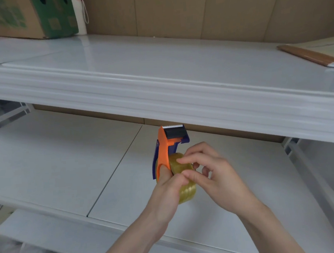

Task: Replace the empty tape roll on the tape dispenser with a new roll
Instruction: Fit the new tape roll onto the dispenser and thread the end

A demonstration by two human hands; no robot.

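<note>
— Above the lower shelf, out in front: left hand wrapped around the tape dispenser, thumb pushed up along the orange side plate.
— And the right hand?
— Curled over the tape roll from the right, fingertips on the roll's outer face, thumb meeting the left thumb on the tape. Closed on the roll, not spread.
— Pinching a loose end?
— Cannot tell. Too small and too glossy there to make out a free end.
— Where the roll sits?
— In the dispenser, between the orange plate and the right palm, yellowish and clear, thick with tape, its lower edge showing beneath both hands.
— Dispenser itself?
— Orange and dark blue, held upright with the head pointing away. Black roller at the top, toothed metal blade just above it, close under the front lip of the upper shelf. Held in the air, not resting on the lower shelf.
— Further out?
— White shelving in tiers, a seam running across the lower shelf to the left of the hands. On the upper shelf, far left at the back, a cardboard box printed green. Far right, a flat board with a brown edge. Brown cardboard panels lining the wall behind. Bottom left, below the shelving, something pale and crumpled, too blurred to name.
</note>
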